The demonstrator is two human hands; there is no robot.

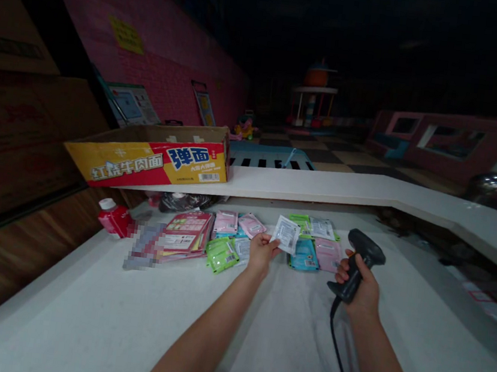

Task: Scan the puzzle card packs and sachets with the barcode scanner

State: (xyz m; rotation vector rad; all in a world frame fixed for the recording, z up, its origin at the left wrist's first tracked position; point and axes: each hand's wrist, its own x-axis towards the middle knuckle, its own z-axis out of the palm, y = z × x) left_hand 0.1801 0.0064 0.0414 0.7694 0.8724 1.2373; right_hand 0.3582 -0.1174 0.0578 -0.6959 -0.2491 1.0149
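Observation:
Between the thumb and fingers of my left hand is a small white packet with printing on it. My right hand is wrapped round the grip of a black barcode scanner, whose cable runs down toward me. Green packets and pink packets lie on the white counter left of the held packet. To its right are a blue packet, a pink packet and a white packet.
A red bottle with a white cap and flat red packages are at the left. An open noodle carton sits on the raised white ledge behind the packets. Brown cartons are stacked at far left.

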